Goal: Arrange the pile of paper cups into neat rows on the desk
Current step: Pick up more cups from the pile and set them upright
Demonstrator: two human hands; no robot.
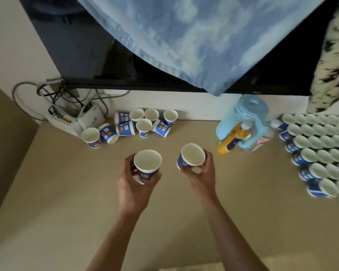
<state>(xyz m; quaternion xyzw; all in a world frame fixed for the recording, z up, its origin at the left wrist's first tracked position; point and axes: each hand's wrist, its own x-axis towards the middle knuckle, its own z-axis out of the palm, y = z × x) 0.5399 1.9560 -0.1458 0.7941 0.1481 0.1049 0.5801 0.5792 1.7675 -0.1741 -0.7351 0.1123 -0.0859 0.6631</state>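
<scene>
On the head view I see both hands over the middle of the desk (67, 192), each holding a paper cup. The left hand (133, 184) has fingers and thumb curled round the side of one blue-and-white cup (147, 163), mouth up. The right hand (202, 173) grips a second cup (192, 155) by its lower wall, mouth tilted toward me. The loose pile of cups (143, 124) sits at the back left, some upright, some on their sides, near a white router (90, 120). The neat rows (319, 149) stand at the far right, beside a light blue kettle (250, 114) and a yellow bottle (231, 141).
</scene>
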